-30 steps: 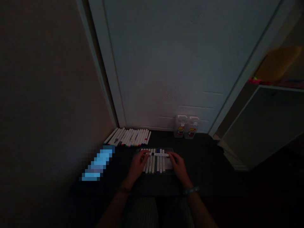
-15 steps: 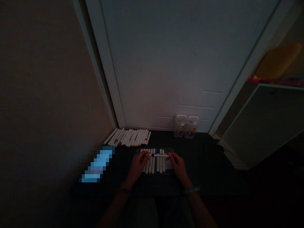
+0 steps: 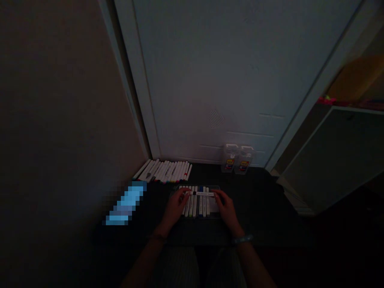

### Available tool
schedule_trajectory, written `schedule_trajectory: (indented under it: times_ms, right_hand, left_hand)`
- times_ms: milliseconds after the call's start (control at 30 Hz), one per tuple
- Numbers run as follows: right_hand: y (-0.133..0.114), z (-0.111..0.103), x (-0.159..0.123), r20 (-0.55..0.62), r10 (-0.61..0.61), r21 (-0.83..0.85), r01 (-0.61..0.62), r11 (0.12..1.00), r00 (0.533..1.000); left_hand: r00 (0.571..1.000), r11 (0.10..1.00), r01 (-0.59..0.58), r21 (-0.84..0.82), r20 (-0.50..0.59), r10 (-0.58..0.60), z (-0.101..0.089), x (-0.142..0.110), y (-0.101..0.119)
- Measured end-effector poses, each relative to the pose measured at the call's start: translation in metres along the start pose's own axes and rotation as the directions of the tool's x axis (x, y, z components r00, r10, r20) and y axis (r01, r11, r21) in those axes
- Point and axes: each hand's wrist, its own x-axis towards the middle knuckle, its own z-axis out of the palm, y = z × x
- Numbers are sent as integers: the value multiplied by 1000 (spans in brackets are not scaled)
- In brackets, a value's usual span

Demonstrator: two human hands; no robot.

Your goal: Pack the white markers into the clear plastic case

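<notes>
A white marker (image 3: 205, 193) with a dark band lies crosswise between my two hands. My left hand (image 3: 177, 206) pinches its left end, and my right hand (image 3: 224, 206) has its fingers closed on the right end. Beneath it sits a clear plastic case (image 3: 214, 216) holding several white markers (image 3: 204, 207) side by side, one with a dark blue cap. The right part of the case shows a pale bare patch. My left hand hides some of the case's left side.
Several white markers (image 3: 168, 171) with coloured ends lie in a row at the back left of the dark table (image 3: 258, 208). Two clear plastic containers (image 3: 230, 160) with labels stand against the white door (image 3: 210, 80). A bright pixelated patch (image 3: 127, 204) is at the left.
The view has shifted slightly. The marker between my hands has turned a little, so dark printing now shows along its barrel. Both hands keep their hold.
</notes>
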Motion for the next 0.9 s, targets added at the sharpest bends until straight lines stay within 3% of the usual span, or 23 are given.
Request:
schedule_trajectory:
  times_ms: [900]
  right_hand:
    - [2,1,1,-11,15,10,-14,1000,1000]
  left_hand:
    - [999,1000,-21,2,26,21,-1,1,0]
